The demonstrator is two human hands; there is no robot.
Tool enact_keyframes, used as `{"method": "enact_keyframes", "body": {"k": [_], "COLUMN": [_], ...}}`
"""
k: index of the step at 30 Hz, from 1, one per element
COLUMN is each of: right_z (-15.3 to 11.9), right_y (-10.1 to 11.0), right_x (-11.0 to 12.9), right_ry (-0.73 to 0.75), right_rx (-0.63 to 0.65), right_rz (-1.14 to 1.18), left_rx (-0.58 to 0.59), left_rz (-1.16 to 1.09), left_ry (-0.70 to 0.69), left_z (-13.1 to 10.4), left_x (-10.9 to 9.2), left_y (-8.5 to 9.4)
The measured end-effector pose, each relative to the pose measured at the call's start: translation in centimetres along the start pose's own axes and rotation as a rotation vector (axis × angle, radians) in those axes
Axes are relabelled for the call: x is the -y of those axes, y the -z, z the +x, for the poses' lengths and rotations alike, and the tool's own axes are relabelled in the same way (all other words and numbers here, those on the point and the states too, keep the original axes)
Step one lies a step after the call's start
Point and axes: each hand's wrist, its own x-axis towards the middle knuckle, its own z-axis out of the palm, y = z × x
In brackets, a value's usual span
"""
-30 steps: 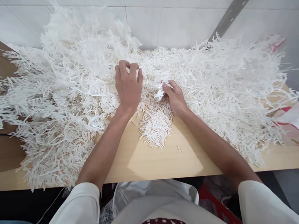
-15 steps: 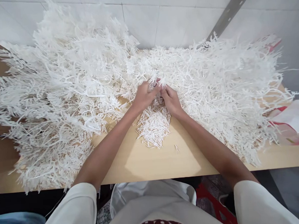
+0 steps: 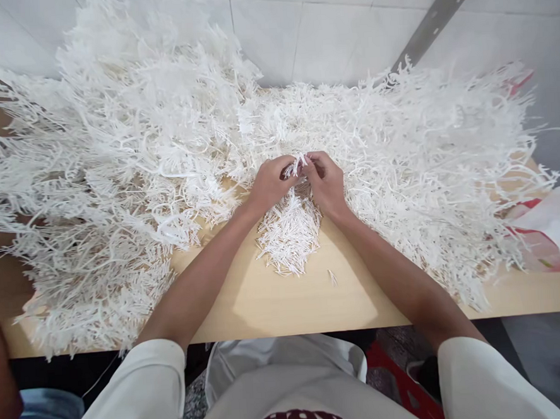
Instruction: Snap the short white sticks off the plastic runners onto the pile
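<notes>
Between my two hands is a small white branched plastic sprig (image 3: 296, 165), its thin tips sticking up over my fingers. My left hand (image 3: 273, 179) is closed round its left side with thumb and forefinger. From the right, my right hand (image 3: 326, 180) pinches the same sprig, fingers bent; the fingertips of both hands nearly meet. Right below them lies a heap of short white plastic pieces (image 3: 289, 237) on the wooden table (image 3: 286, 307). A tiny loose bit (image 3: 332, 277) rests to the right of that heap.
A tall tangle of white branched plastic strands (image 3: 129, 149) covers the table's left side. Another wide pile (image 3: 424, 163) spreads over the right. A red and white plastic bag (image 3: 551, 227) lies at the right edge. Cardboard (image 3: 2, 283) stands at left. Part of another person's arm (image 3: 0, 378) shows lower left.
My right hand has turned and shifted slightly right and up, its fingers now more curled. The sprig shows more clearly between my hands. Another person's arm has come into view at lower left.
</notes>
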Motion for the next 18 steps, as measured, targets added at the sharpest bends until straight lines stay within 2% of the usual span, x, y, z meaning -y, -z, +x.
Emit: {"method": "enact_keyframes", "body": {"k": [5,9,14,18], "right_z": [-0.23,-0.55,-0.56,-0.38], "right_y": [-0.2,-0.34,-0.47,-0.56], "right_x": [-0.03,0.1,0.05,0.14], "right_ry": [0.017,0.029,0.04,-0.001], "right_rx": [-0.047,-0.069,-0.054,-0.038], "right_rz": [-0.134,-0.212,-0.247,-0.246], "left_rx": [-0.003,0.005,0.067,0.057], "left_rz": [0.166,0.203,0.231,0.226], "left_ry": [0.081,0.15,0.129,0.131], "left_z": [-0.31,-0.42,-0.37,-0.45], "left_x": [-0.36,-0.3,-0.01,0.05], "left_y": [-0.4,-0.52,-0.46,-0.46]}}
